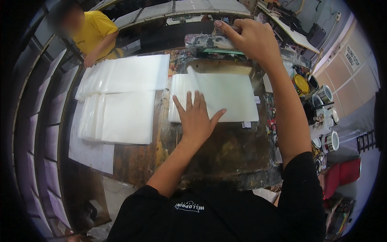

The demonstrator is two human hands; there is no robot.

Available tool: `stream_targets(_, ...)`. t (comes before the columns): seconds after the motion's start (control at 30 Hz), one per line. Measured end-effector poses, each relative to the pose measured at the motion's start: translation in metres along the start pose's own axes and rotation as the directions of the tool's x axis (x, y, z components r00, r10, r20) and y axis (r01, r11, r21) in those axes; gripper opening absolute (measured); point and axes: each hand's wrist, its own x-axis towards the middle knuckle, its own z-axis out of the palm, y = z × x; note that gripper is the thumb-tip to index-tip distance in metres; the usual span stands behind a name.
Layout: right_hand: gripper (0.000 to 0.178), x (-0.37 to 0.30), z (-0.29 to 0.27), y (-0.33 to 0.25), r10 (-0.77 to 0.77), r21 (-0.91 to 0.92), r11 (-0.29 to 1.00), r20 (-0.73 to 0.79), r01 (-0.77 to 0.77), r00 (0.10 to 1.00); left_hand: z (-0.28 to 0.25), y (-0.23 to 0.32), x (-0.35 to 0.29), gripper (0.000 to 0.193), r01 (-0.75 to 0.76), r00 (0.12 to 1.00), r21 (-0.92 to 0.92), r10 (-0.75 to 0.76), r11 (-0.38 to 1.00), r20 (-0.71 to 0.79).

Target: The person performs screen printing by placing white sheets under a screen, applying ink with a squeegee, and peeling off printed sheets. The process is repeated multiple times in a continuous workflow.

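My left hand [196,117] lies flat with fingers spread on the near edge of a stack of white translucent bags [225,97] on the stained worktable [225,149]. The top sheet's left corner is curled upward. My right hand [252,38] is raised at the far side of the table, closed around the handle of a paint-smeared squeegee [203,40] with a green blade edge.
Two more stacks of white bags [125,97] lie to the left on the table. A person in a yellow shirt [94,32] stands at the far left. Several open paint cans [318,101] crowd the right edge. Racks curve along the left.
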Motion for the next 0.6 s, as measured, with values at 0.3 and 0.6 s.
stream_targets(0.3,0.078,-0.011,0.015,0.003,-0.070,-0.035,0.997,-0.093,0.067,0.993,-0.002,-0.138,-0.030,0.082,0.286,0.945,-0.005,-0.282,0.958,-0.163)
stream_targets(0.6,0.083,0.012,-0.009,0.007,-0.002,0.008,1.000,0.034,0.001,0.999,0.053,-0.079,-0.007,0.051,-0.357,0.933,-0.211,0.336,0.910,-0.131)
